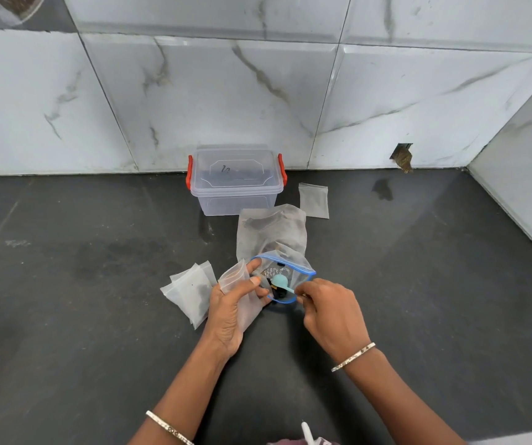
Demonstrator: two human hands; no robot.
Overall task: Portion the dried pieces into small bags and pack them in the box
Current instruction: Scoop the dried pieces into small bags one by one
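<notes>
The left hand [231,308] grips a small clear bag [232,276] beside the blue-zip bag [303,268] of dried pieces [278,295], where the right hand [330,313] pinches a teal scoop [280,280]; the lidded box [235,187] stands beyond.

left hand [231,313] gripping a small bag [233,279], right hand [332,313] pinching a spoon [280,281] (forearms converging)
</notes>
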